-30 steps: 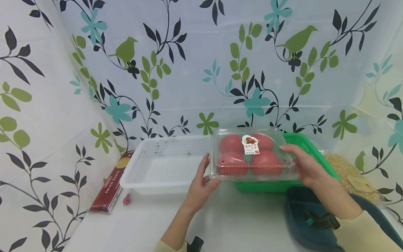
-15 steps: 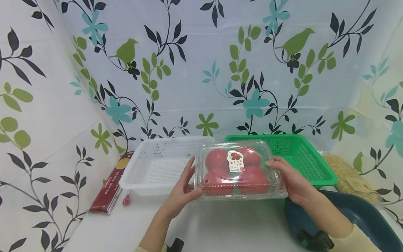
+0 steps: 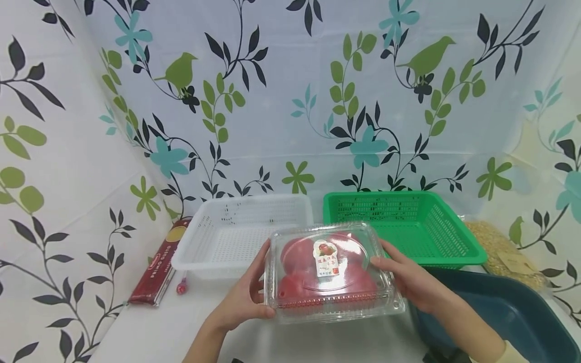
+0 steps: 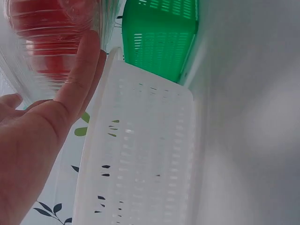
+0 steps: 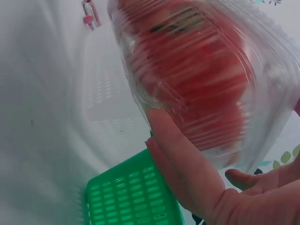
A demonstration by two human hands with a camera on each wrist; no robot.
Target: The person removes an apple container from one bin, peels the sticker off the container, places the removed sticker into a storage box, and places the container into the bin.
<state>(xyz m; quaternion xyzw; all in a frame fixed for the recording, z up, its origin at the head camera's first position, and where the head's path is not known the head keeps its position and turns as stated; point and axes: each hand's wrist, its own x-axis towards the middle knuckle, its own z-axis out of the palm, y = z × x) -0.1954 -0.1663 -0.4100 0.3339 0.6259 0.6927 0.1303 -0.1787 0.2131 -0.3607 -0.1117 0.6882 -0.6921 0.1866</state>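
Our left hand (image 3: pixel 238 303) and right hand (image 3: pixel 412 280) grip 1 clear fruit box (image 3: pixel 333 277). We judge it lifted, not yet set down.

Clear, glossy plastic forms the box (image 3: pixel 335 287) between left grip (image 3: pixel 237 301) and right grip (image 3: pixel 412 280); beyond them, the white basket (image 3: pixel 245 247) and green basket (image 3: pixel 408 234) are perforated plastic; beneath, the desk (image 3: pixel 150 333) looks smooth.

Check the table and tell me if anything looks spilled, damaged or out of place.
Nothing looks spilled or damaged. One oddity: what seems a small lollipop lies loose on the table, outside the white basket, near its front left corner. The clear box tilts slightly between the left hand and right hand.
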